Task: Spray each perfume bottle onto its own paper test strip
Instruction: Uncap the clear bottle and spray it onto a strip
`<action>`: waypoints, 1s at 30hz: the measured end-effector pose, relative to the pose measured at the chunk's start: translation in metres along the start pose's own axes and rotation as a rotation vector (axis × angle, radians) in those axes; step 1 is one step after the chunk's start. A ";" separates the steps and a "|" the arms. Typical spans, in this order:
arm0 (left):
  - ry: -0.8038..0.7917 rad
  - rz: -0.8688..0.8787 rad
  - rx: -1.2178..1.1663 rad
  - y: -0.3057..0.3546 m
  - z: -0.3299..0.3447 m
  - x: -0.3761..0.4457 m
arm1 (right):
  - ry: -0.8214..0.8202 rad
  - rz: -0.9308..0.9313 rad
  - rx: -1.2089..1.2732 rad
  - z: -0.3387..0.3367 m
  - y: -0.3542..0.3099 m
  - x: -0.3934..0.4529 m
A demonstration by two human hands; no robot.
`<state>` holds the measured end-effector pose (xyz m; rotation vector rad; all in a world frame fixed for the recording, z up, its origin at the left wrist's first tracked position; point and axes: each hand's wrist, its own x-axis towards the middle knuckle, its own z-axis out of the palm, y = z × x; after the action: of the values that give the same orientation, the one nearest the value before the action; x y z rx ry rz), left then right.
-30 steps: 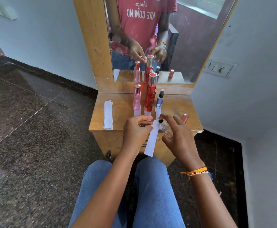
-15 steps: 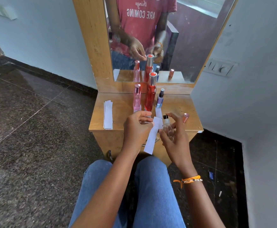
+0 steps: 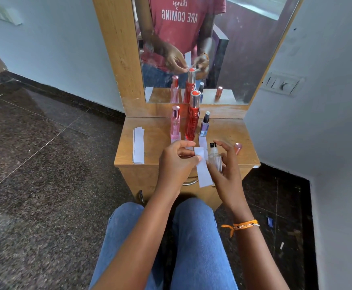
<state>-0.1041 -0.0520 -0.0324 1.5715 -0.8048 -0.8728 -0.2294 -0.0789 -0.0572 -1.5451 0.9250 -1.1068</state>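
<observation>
My left hand [image 3: 176, 164] pinches a white paper test strip [image 3: 203, 171] near its top, and the strip hangs down past the table's front edge. My right hand [image 3: 225, 170] holds a small clear perfume bottle [image 3: 214, 156] upright beside the strip, its black nozzle uncovered and the forefinger raised above it. On the wooden table [image 3: 156, 141] stand a slim pink bottle [image 3: 175, 123], a tall red bottle [image 3: 192, 118] and a small purple bottle [image 3: 204, 125], each with a paper strip in front of it.
A stack of spare strips [image 3: 138, 145] lies at the table's left. A rose-gold cap [image 3: 237, 147] stands at the right edge. A mirror [image 3: 244, 49] rises behind the bottles. A drawer handle [image 3: 189, 181] sits under the tabletop. My knees are just below.
My right hand has turned the clear bottle from tilted toward the strip to upright and lifted it slightly. My left hand has shifted the strip a little to the right.
</observation>
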 end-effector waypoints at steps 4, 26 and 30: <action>0.026 -0.031 -0.032 0.000 -0.005 0.003 | 0.005 0.062 0.140 -0.006 0.000 0.000; -0.106 -0.224 -0.152 0.006 -0.011 0.008 | -0.224 -0.495 -1.237 -0.020 -0.012 0.039; -0.098 -0.213 -0.138 0.005 -0.010 0.008 | -0.251 -0.523 -1.249 -0.019 -0.013 0.040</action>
<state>-0.0915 -0.0544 -0.0274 1.5201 -0.6378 -1.1430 -0.2354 -0.1191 -0.0346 -2.9911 1.1269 -0.5770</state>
